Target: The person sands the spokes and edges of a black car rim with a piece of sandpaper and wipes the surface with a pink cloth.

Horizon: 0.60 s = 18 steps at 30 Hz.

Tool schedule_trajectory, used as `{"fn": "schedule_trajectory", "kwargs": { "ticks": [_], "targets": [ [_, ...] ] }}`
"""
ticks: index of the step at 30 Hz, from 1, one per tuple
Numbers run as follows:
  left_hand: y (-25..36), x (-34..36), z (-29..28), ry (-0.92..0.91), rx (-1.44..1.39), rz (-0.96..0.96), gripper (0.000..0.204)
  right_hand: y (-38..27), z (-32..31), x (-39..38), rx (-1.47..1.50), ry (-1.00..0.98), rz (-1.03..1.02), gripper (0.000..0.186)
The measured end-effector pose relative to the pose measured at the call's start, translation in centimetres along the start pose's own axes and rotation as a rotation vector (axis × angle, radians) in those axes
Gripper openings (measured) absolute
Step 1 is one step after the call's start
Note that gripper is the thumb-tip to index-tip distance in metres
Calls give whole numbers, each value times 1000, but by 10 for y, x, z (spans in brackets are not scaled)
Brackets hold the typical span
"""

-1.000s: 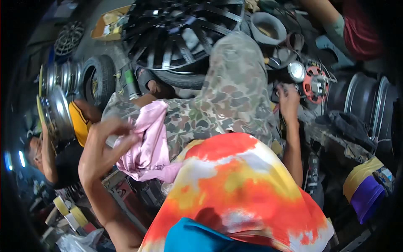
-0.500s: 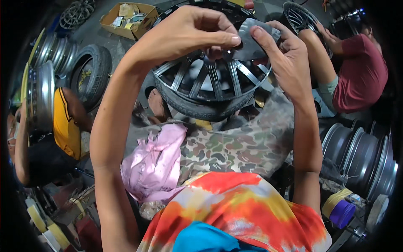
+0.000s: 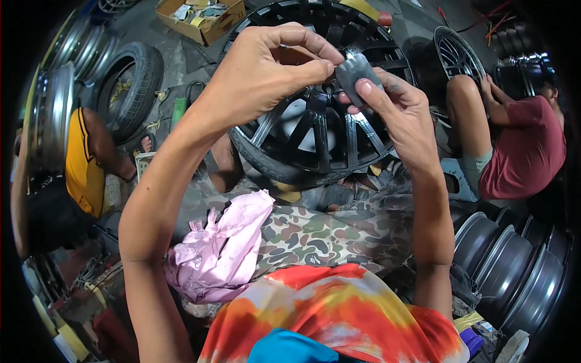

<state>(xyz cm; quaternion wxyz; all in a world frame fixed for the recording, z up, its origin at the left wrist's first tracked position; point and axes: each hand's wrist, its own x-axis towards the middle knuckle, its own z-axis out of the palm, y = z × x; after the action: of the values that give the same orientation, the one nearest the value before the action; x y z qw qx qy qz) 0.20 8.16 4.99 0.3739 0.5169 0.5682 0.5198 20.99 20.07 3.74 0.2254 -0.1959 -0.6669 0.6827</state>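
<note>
Far to the left of the left fingers stand silver wheel rims [image 3: 54, 115], and next to them is a person in yellow shorts [image 3: 85, 166]. Nearer, but still well apart from these fingers, a loose black tyre [image 3: 149, 91] leans on its side. Above and to the left of the fingers there is an open cardboard box [image 3: 227, 24] with scraps in it. Below them, a pink cloth [image 3: 233, 242] lies bunched on the wearer's lap.

The left hand [image 3: 257, 75] is raised, its thumb and index fingertips brought together at the left edge of a dark grey sheet [image 3: 350, 71]; I cannot tell whether the edge is between them. This small, flat sheet is located between the 2 hands, above a black multi-spoke wheel [image 3: 321, 136] fitted with a tyre. Below all the fingers extend the camouflage trousers [image 3: 321, 239].

The right hand [image 3: 402, 115] pinches the sheet, with the thumb flat on its face and the other fingers bent behind it. To the right of the right fingers is a black spoked rim [image 3: 457, 54], and farther a co-worker in a maroon shirt [image 3: 526, 148] bends toward it. Below and to the right of these fingers, dark grey rims [image 3: 508, 272] are set in a row.
</note>
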Motion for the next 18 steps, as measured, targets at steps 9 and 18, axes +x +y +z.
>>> {"fn": "schedule_trajectory", "kwargs": {
  "ticks": [9, 18],
  "targets": [
    [4, -3, 11, -13, -231, -139, 28, 10, 16, 1, 131, 197, -252, 26],
    [0, -4, 2, -297, -248, -83, 19, 3, 14, -22, 358, -59, 132, 15]
  ]
}}
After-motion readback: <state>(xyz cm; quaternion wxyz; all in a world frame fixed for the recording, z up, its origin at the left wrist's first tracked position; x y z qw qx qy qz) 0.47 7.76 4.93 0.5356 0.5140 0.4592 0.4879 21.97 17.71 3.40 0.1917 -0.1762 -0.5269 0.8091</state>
